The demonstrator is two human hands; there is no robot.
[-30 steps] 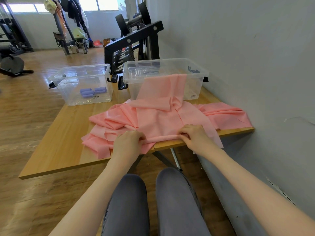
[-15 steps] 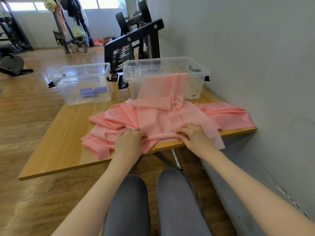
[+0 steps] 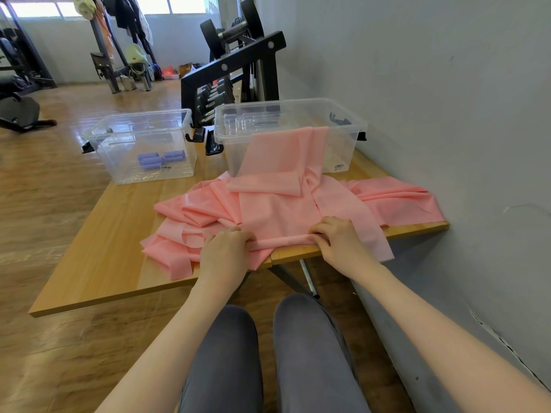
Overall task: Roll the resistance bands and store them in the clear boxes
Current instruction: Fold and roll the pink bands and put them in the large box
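Observation:
A heap of pink resistance bands (image 3: 280,201) covers the near right part of the wooden table (image 3: 98,248). One band runs up over the rim of the right clear box (image 3: 343,126). Its near end is a thin roll at the table's front edge. My left hand (image 3: 223,251) grips the roll's left end and my right hand (image 3: 337,236) pinches its right end, fingers curled over it. The left clear box (image 3: 119,135) holds three rolled purple bands (image 3: 161,158).
A grey wall runs close along the table's right side. A black dumbbell rack (image 3: 232,73) stands just behind the boxes. Gym gear and a coat stand are far back on the wooden floor. My knees sit under the table's front edge.
Both hands have shifted slightly forward on the band's near end, and the rolled edge is a little thicker. The boxes have not moved.

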